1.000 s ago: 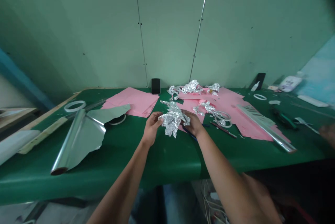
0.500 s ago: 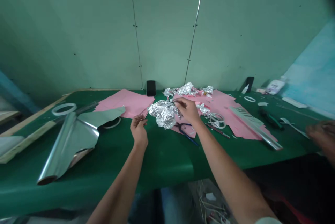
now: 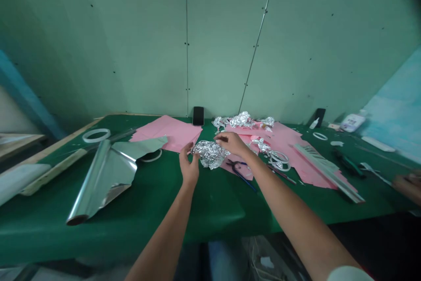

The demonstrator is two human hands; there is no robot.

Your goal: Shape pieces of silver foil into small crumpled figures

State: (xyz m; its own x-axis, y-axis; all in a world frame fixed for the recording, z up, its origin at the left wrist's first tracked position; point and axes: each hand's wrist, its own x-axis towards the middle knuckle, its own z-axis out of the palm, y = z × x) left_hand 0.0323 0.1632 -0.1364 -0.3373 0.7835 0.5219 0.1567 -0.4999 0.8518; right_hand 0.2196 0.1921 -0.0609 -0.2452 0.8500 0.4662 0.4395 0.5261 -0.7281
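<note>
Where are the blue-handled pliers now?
In the head view, right of centre, the pliers lie partly on pink paper, right of the held crumpled silver foil.

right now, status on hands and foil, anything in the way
Left hand at foil's left edge, right hand pinching its upper edge. Foil crumpled. Pliers close by, partly on pink paper.

- Your foil (image 3: 211, 155): silver
- Your desk (image 3: 223, 206): deep green
- Your paper (image 3: 164, 131): pink
- Your pliers (image 3: 245, 179): blue-handled
- The phone (image 3: 198, 115): black
- The wall (image 3: 138, 44) facing you: pale green
</note>
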